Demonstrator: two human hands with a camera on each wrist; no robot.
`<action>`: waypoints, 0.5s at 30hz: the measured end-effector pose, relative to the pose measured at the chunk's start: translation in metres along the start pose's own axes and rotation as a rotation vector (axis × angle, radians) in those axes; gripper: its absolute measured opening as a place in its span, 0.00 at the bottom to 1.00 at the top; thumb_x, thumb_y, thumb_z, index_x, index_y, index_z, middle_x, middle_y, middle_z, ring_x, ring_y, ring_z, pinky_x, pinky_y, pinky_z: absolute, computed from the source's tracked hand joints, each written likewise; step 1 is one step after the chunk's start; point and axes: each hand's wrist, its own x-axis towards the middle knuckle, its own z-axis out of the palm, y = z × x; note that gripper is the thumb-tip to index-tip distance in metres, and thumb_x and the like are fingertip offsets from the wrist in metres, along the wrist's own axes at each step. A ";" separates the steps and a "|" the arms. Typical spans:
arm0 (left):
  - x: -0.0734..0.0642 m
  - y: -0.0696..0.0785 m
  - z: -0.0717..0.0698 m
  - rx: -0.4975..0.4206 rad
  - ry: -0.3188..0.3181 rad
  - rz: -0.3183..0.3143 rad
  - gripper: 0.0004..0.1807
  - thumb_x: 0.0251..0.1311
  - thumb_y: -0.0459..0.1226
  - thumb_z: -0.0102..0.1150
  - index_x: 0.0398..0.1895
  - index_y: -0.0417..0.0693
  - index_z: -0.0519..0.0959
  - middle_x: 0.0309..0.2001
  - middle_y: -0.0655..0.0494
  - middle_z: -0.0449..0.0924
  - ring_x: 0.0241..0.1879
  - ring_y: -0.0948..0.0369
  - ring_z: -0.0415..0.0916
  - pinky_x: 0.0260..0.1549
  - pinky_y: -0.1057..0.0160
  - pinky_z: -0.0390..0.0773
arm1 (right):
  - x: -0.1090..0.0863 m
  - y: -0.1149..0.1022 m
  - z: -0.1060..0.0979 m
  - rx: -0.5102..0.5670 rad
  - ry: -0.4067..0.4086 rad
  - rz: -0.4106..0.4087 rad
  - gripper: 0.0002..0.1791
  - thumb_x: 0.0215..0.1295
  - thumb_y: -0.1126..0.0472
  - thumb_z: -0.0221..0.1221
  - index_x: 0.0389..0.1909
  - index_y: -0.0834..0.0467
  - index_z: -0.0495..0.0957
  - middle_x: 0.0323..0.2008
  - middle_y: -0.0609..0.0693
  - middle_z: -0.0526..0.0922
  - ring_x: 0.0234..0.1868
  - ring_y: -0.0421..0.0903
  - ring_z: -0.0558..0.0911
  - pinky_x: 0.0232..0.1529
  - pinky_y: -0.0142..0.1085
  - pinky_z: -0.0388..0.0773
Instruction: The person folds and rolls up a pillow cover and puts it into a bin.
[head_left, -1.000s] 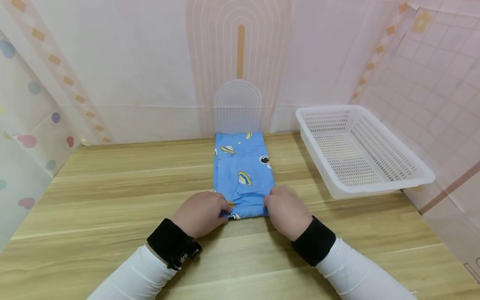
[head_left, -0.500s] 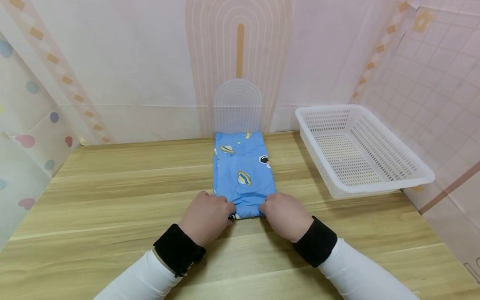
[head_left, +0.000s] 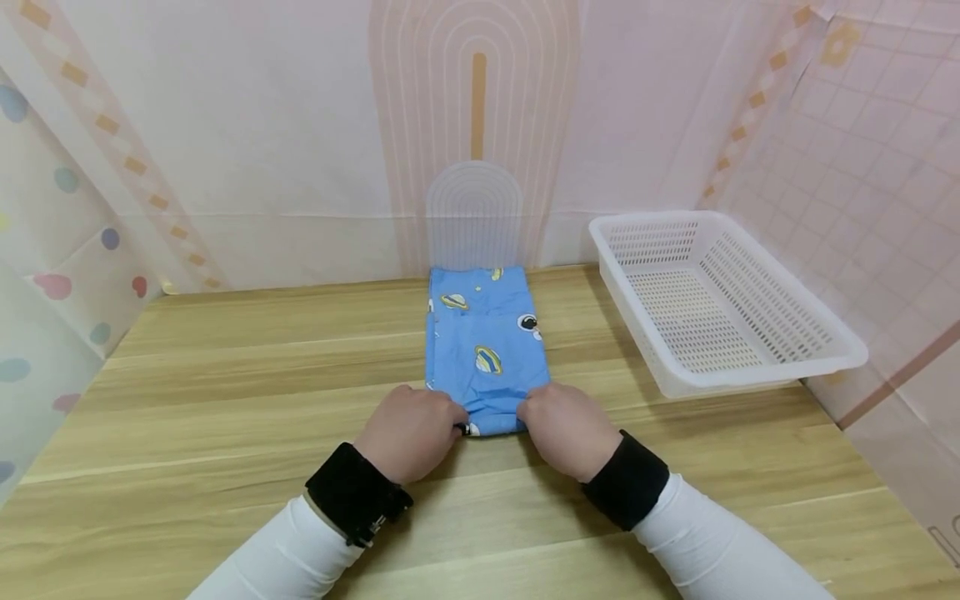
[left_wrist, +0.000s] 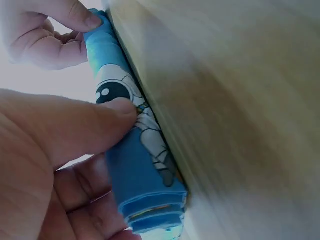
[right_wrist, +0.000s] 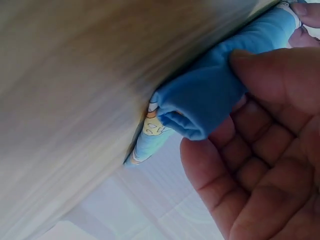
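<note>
A light blue cloth [head_left: 487, 333] with printed planets and astronauts lies as a long folded strip on the table, its far end at the back wall. Its near end is turned over into a thick roll. My left hand [head_left: 408, 433] pinches the roll's left corner; in the left wrist view the thumb presses on an astronaut print, and stacked fabric layers [left_wrist: 152, 210] show at the end. At the right corner, my right hand [head_left: 572, 432] pinches the roll between thumb and curled fingers. The rolled end [right_wrist: 182, 120] shows a small hollow in the right wrist view.
A white slotted plastic basket [head_left: 735, 375] stands at the back right, close to the right wall. The wooden table [head_left: 225, 375] meets a patterned sheet [head_left: 300, 167] at the back. A spotted sheet [head_left: 67, 225] hangs on the left side.
My left hand has shifted right and inward along the cloth's near end. My right hand has come slightly inward and lower. The cloth itself lies almost the same.
</note>
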 end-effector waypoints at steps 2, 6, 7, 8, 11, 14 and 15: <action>0.001 -0.001 0.000 -0.044 -0.032 -0.022 0.10 0.64 0.38 0.70 0.25 0.57 0.83 0.24 0.62 0.82 0.26 0.63 0.79 0.29 0.55 0.77 | 0.001 0.001 0.000 0.020 -0.032 0.012 0.07 0.67 0.70 0.64 0.33 0.57 0.87 0.29 0.49 0.86 0.33 0.45 0.84 0.37 0.40 0.85; 0.004 -0.004 0.000 -0.139 -0.097 -0.081 0.09 0.69 0.37 0.66 0.28 0.57 0.84 0.26 0.64 0.81 0.28 0.63 0.76 0.32 0.57 0.78 | 0.002 0.004 0.001 0.063 -0.093 0.037 0.05 0.67 0.70 0.65 0.38 0.58 0.87 0.33 0.50 0.86 0.36 0.45 0.83 0.42 0.41 0.85; 0.005 -0.004 0.001 -0.162 -0.112 -0.094 0.10 0.70 0.37 0.65 0.28 0.57 0.84 0.26 0.64 0.81 0.28 0.64 0.75 0.33 0.57 0.77 | 0.003 0.004 0.001 0.074 -0.106 0.044 0.05 0.67 0.70 0.65 0.39 0.58 0.87 0.33 0.50 0.86 0.36 0.45 0.82 0.43 0.41 0.85; 0.006 -0.005 0.001 -0.180 -0.123 -0.102 0.10 0.71 0.37 0.64 0.28 0.57 0.84 0.26 0.65 0.80 0.28 0.64 0.74 0.33 0.58 0.77 | 0.004 0.005 0.001 0.088 -0.118 0.051 0.05 0.67 0.70 0.65 0.39 0.59 0.87 0.34 0.50 0.86 0.36 0.45 0.82 0.43 0.41 0.85; 0.008 -0.008 0.001 -0.233 -0.156 -0.121 0.10 0.73 0.37 0.62 0.30 0.57 0.84 0.26 0.65 0.78 0.28 0.64 0.72 0.34 0.59 0.77 | 0.006 0.007 0.000 0.119 -0.152 0.076 0.05 0.68 0.70 0.64 0.40 0.59 0.86 0.34 0.50 0.86 0.36 0.45 0.81 0.45 0.41 0.84; 0.010 -0.010 0.000 -0.273 -0.190 -0.129 0.10 0.74 0.37 0.61 0.32 0.56 0.84 0.27 0.64 0.78 0.29 0.63 0.72 0.36 0.58 0.78 | 0.009 0.008 -0.001 0.142 -0.185 0.104 0.05 0.69 0.71 0.63 0.39 0.58 0.85 0.32 0.49 0.85 0.34 0.44 0.79 0.43 0.41 0.84; 0.011 -0.011 -0.001 -0.281 -0.200 -0.133 0.09 0.75 0.37 0.60 0.33 0.56 0.85 0.28 0.64 0.79 0.29 0.63 0.72 0.37 0.58 0.78 | 0.010 0.008 -0.002 0.146 -0.193 0.111 0.06 0.69 0.71 0.62 0.39 0.58 0.85 0.32 0.49 0.85 0.34 0.44 0.79 0.43 0.41 0.84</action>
